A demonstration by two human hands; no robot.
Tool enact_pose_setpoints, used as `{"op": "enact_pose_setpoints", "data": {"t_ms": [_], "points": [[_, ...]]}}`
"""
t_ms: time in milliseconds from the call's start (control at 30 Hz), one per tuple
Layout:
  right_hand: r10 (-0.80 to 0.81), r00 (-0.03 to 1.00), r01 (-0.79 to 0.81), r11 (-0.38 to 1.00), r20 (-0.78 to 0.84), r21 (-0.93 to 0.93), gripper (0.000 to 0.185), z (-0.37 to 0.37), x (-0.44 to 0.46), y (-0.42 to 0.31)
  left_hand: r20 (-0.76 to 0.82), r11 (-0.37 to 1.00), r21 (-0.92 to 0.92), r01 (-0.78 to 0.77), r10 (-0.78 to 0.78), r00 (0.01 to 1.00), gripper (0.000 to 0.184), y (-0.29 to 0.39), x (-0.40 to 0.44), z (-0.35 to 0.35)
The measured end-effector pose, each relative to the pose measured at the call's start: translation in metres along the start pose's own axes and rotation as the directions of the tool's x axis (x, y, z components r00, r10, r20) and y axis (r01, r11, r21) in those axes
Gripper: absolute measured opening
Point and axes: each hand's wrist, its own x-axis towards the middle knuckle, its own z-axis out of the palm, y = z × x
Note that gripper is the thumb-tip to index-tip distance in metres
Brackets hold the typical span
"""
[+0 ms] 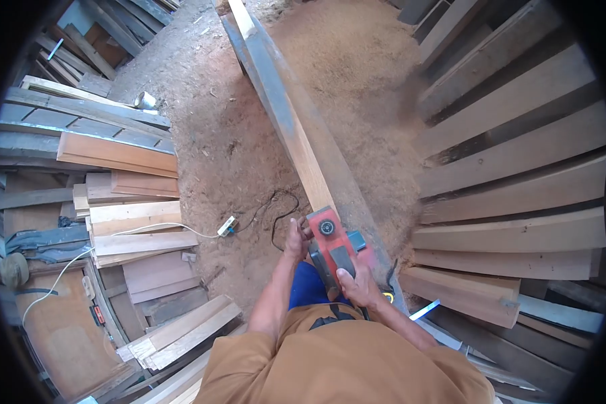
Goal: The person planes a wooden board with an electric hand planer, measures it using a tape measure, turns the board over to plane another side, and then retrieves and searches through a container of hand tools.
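1. Right hand [357, 284] closed around the rear of a red planer [332, 244], at the long board's [306, 158] near end.
2. Left hand [295, 240] loosely open beside its front; contact unclear.
3. Level, even pressure suits.

Long planks [512, 232], reddish-brown panel [118, 153], possibly a tin can [145, 100], sawdust [357, 54]
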Motion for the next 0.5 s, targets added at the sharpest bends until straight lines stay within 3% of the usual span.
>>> {"op": "enact_pose_setpoints", "data": {"t_ms": [33,133,167,267,300,400,500], "points": [[-0.013,1.0,0.013,1.0,-0.016,-0.005,0.044,0.001,0.003,0.0,-0.039,1.0,-0.022,-0.001,0.0,0.999,0.088,0.001,-0.002,0.005],[-0.134,0.984,0.134,0.991,-0.118,-0.012,0.036,0.016,0.056,-0.02,0.057,0.989,-0.143,-0.041,0.049,0.997,0.079,-0.012,0.006,-0.009],[-0.152,0.979,0.15,0.988,-0.14,-0.022,0.036,0.017,0.083,-0.031,0.084,0.984,-0.126,-0.124,0.135,0.987,0.074,-0.005,0.001,0.003],[-0.202,0.962,0.205,0.979,-0.181,-0.006,0.036,0.02,0.176,-0.059,-0.051,0.998,-0.054,-0.034,0.031,0.998,0.076,-0.012,0.01,-0.008],[-0.193,0.964,0.197,0.98,-0.182,0.003,0.037,0.02,0.207,-0.071,-0.004,0.993,-0.061,0.105,-0.105,0.994,0.081,-0.021,0.02,-0.03],[-0.049,0.996,0.053,0.998,-0.08,0.044,0.043,0.011,0.307,-0.121,-0.031,0.99,-0.029,0.136,-0.137,0.99,0.084,-0.001,0.015,-0.013],[-0.079,0.992,0.085,0.995,-0.095,0.06,0.05,0.004,0.401,-0.17,-0.075,0.981,-0.002,0.193,-0.193,0.978,0.082,0.017,0.01,0.001]]}}
